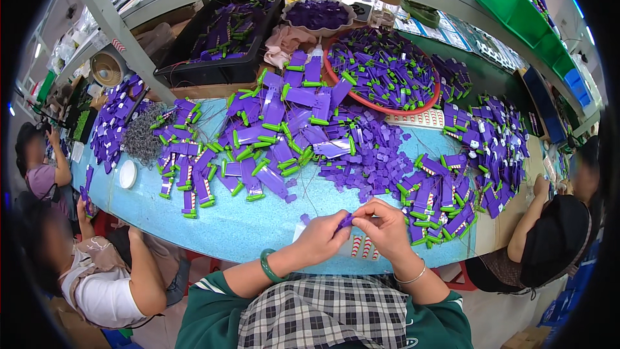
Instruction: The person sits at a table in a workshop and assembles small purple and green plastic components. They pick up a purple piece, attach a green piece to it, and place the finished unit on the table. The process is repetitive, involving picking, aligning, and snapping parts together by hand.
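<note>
Both my hands are closed on a small purple plastic piece [346,221] over the near edge of the table. My left hand [318,239] pinches it from the left, with a green bangle on that wrist. The thumb and fingers of my right hand [383,229] grip its other end. Fingers hide much of the piece, so its full shape cannot be made out. Under my hands lies a sheet of red-and-white striped stickers [365,247]. Just beyond them spreads a heap of small flat purple pieces [368,155].
Purple parts with green ends [278,136] pile up mid-table. Striped purple-and-green parts [436,197] lie to the right. Behind stand a round red basket [434,95], a black tray [206,74] and a shelf frame [123,45]. Co-workers sit at the left and right.
</note>
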A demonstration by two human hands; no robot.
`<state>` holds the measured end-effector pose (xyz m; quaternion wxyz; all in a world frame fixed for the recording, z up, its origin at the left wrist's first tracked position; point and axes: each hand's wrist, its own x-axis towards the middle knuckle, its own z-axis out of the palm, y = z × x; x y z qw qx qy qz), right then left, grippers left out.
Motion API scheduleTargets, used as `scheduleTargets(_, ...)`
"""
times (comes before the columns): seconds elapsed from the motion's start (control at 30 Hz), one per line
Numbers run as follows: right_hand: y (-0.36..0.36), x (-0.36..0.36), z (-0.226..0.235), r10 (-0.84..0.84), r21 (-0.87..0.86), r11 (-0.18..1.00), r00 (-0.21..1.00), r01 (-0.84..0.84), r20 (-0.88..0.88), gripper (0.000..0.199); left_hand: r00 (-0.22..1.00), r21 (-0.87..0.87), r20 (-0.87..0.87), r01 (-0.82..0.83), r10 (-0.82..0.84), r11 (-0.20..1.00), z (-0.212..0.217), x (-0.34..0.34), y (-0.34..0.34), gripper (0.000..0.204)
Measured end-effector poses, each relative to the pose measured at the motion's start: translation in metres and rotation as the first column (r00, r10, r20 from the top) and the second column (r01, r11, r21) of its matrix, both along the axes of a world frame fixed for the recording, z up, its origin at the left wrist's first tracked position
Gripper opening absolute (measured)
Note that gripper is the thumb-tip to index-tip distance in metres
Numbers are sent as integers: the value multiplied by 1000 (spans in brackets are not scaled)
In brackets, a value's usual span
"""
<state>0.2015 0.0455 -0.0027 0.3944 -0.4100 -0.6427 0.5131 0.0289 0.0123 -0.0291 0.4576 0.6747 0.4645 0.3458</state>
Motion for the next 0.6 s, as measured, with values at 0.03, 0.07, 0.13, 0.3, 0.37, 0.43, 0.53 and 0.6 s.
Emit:
scheduleTargets(0.03,-2,1,4,0,73,997,995,-7,98,8,1000,32,7,-17,17,999,-3,2,-1,13)
scheduleTargets(0.07,-3,1,5,-7,145,989,981,-21,194,9,1000,33,-13,-13,13,999,-1,1,-1,14)
scheduleTargets(0.13,-5,1,3,-45,144,989,985,20,167,10,999,34,-54,6,-4,999,4,-1,0,17)
scheduleTargets(0.3,-6,5,-10,-99,189,979,985,71,139,13,996,118,-84,23,-13,993,4,2,0,20)
scheduleTargets(0.37,-7,4,-6,-73,252,967,982,27,176,14,995,108,-96,22,-12,994,3,2,0,20)
scheduleTargets(0.43,-8,7,-13,-109,116,989,989,97,99,14,994,90,-107,32,-22,995,6,2,1,21)
scheduleTargets(0.53,-9,7,-16,-138,133,983,986,125,92,13,988,181,-151,32,-4,983,4,5,2,18)
scheduleTargets(0.6,-8,6,-12,-127,198,975,986,103,110,13,983,142,-185,39,-13,989,5,6,3,17)
